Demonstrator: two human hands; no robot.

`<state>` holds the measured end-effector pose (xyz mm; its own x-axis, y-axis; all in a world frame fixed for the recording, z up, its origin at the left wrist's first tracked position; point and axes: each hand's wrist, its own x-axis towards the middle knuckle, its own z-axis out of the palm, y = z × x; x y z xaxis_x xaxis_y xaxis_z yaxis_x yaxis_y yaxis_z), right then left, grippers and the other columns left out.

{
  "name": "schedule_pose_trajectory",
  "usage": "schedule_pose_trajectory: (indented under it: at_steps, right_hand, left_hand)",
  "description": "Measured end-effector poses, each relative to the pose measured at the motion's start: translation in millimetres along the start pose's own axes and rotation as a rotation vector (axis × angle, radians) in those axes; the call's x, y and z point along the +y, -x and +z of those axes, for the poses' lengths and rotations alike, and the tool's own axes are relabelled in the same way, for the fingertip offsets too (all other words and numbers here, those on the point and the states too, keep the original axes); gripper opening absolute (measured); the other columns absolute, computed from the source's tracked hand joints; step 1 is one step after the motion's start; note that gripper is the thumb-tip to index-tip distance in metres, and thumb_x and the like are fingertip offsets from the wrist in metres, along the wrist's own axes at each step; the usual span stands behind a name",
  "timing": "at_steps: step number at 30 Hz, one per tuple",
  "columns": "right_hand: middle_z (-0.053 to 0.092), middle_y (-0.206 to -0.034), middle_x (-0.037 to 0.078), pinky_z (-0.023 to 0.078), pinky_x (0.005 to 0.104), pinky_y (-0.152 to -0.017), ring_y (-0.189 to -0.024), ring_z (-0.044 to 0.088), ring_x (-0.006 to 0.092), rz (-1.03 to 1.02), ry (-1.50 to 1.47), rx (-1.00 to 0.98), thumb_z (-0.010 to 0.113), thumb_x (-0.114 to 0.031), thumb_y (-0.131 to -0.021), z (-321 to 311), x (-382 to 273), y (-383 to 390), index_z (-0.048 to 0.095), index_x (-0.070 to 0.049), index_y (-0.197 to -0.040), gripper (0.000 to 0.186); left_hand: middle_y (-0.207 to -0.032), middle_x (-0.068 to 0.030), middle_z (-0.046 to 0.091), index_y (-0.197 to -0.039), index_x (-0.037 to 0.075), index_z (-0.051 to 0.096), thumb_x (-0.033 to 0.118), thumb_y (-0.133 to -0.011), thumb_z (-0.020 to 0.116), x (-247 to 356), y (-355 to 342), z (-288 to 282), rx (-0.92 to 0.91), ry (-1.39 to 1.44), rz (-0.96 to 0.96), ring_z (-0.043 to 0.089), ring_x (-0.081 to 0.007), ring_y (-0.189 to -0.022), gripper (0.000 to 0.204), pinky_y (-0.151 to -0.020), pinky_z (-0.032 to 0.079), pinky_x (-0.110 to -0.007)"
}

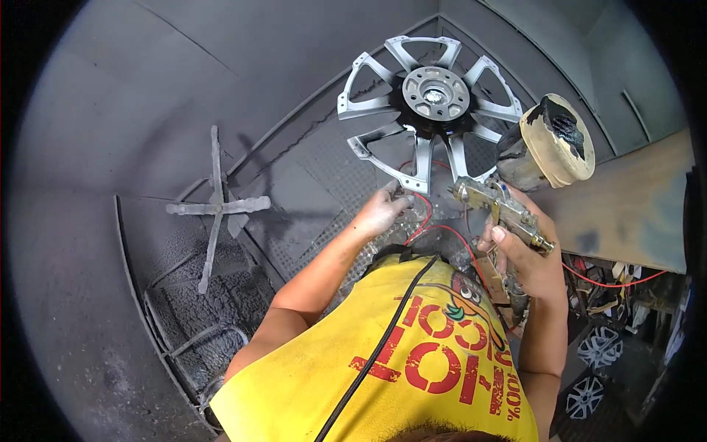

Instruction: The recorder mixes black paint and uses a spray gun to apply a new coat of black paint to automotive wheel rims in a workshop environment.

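Note:
My right hand [526,250] grips a paint-stained metal spray gun [497,202] with a large cup [534,173], whose pale top is smeared black. My left hand [387,211] has its fingers curled at the lower edge of a silver alloy wheel piece [423,162], appearing to grip it. The wheel piece has open spoke segments, a bolted hub and black paint around the centre. The gun's nozzle is just right of the wheel's lowest spokes; its trigger is partly hidden by my fingers.
A coated cross-shaped stand [217,208] is at left beside grey booth walls [118,88]. A red hose [604,281] runs below a board [618,214] at right. Cluttered items and more wheels [585,396] sit lower right. A crusted frame [184,339] is lower left.

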<state>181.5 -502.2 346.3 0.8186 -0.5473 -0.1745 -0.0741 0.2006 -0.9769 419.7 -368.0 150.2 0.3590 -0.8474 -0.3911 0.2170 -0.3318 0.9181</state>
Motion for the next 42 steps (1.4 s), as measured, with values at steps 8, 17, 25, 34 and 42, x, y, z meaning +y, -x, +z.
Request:
schedule_pose_trajectory:
  at_steps: [8,17,25,34,42]
  right_hand:
    - [0.065,-0.087,0.002,0.043,0.0204,-0.052,-0.064,0.055,0.0044,-0.038,0.191,0.123,0.067,-0.012,-0.095,13.7,5.7,-3.3,0.053,-0.002,-0.142,0.051]
    - [0.065,-0.094,0.003,0.049,0.0237,-0.066,-0.075,0.057,0.0079,-0.008,0.253,0.225,0.069,-0.010,-0.096,5.5,14.2,-4.6,0.051,-0.003,-0.144,0.051]
    - [0.065,-0.087,0.002,0.044,0.0206,-0.053,-0.068,0.057,0.0066,0.032,0.170,0.099,0.071,-0.014,-0.094,22.7,2.0,-3.1,0.055,-0.004,-0.142,0.051]
    - [0.066,-0.088,0.003,0.046,0.0206,-0.053,-0.068,0.059,0.0070,0.015,0.107,0.036,0.069,-0.013,-0.094,34.2,3.7,-17.8,0.051,0.000,-0.143,0.054]
    - [0.064,-0.086,0.001,0.044,0.0218,-0.056,-0.065,0.053,0.0051,-0.042,0.284,0.124,0.066,-0.010,-0.096,28.4,12.8,-14.9,0.054,-0.003,-0.142,0.048]
  left_hand:
    - [-0.108,-0.0095,0.064,-0.124,-0.004,0.053,0.020,-0.093,0.067,-22.3,-15.0,32.6,-0.086,-0.053,0.073,0.060,-0.0161,-0.095,0.042,-0.086,0.049,-0.031]
    - [-0.125,-0.0103,0.059,-0.159,0.001,0.023,0.011,-0.094,0.064,-74.6,-24.2,33.4,-0.303,0.019,0.018,0.059,-0.0179,-0.107,0.077,-0.091,0.051,-0.033]
    - [-0.141,-0.0150,0.052,-0.160,0.002,0.010,0.010,-0.094,0.060,-39.5,-4.3,-16.3,0.260,0.246,0.055,0.064,-0.0254,-0.111,0.083,-0.081,0.055,-0.035]
    - [-0.151,-0.0162,0.039,-0.154,0.007,0.023,0.010,-0.090,0.054,-1.9,-20.7,-27.6,0.472,0.178,0.081,0.057,-0.0284,-0.118,0.072,-0.085,0.053,-0.045]
    - [-0.146,-0.0159,0.044,-0.158,0.007,0.015,0.011,-0.090,0.054,5.1,-4.2,-12.8,0.277,0.178,0.000,0.056,-0.0271,-0.120,0.078,-0.089,0.051,-0.043]
